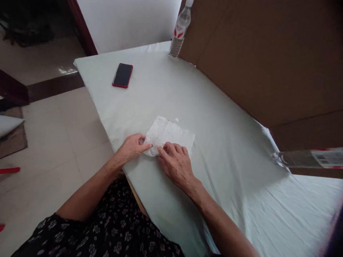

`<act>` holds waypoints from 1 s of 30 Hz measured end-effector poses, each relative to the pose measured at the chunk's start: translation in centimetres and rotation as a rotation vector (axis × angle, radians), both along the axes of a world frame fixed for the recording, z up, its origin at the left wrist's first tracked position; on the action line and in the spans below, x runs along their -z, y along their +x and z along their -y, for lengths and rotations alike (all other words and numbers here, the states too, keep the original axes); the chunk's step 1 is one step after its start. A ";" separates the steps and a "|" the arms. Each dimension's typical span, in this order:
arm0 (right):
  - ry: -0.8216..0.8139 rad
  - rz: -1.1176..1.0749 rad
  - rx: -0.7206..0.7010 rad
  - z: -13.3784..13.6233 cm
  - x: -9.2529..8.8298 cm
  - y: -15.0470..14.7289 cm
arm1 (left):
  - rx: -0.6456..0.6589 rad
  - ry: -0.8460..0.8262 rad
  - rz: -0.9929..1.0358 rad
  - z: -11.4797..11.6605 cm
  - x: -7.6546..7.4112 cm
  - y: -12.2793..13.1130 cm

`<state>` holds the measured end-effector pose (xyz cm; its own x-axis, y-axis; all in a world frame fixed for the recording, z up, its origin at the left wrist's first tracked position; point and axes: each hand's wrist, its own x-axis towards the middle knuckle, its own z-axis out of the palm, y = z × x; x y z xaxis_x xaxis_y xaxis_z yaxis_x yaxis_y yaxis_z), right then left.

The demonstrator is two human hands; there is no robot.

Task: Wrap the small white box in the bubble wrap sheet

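Note:
A white, bumpy sheet [171, 132], like bubble wrap or thin foam, lies on the cloth-covered table near its front left edge. My left hand [133, 147] pinches the sheet's left corner, thumb on top and fingers partly hidden at the side. Over the near edge of the sheet, my right hand [175, 162] has its fingers curled and its thumb close to the left thumb. What the right fingertips press on is partly hidden beneath them. A small white bit [176, 120] sits just beyond the sheet's far edge.
A red-cased phone [122, 75] lies at the far left of the table [171, 85]. At the back, a water bottle [180, 30] stands beside a large brown cardboard panel [257, 53]. Another clear bottle [308, 159] shows at the right. Tiled floor lies left of the table.

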<state>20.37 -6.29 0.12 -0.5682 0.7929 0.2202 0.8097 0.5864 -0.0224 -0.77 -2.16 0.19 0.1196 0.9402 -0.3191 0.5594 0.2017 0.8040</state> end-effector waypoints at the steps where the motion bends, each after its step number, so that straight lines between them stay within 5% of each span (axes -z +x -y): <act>1: 0.004 0.010 0.001 -0.1 -0.1 -0.1 | 0.006 -0.012 0.053 0.1 -0.1 0.2; 7: -0.017 0.073 -0.004 -0.7 -1.0 -0.7 | -0.068 0.022 0.261 0.8 -0.4 2.5; 13: -0.122 0.009 -0.003 -0.4 -1.9 -0.4 | -0.183 -0.116 0.544 1.1 0.2 3.7; 18: -0.182 -0.110 -0.003 -0.3 -2.4 0.0 | -0.168 -0.121 0.562 1.1 0.2 4.5; 22: -0.163 -0.281 -0.013 -0.5 -2.2 0.6 | -0.021 -0.022 0.449 1.3 -0.5 4.7; 26: -0.017 -0.405 0.006 0.4 -1.4 2.4 | 0.313 0.169 0.265 1.8 -1.4 3.8; 30: 0.069 -0.481 0.283 2.8 0.0 5.6 | 0.482 0.335 0.001 2.2 -2.0 3.8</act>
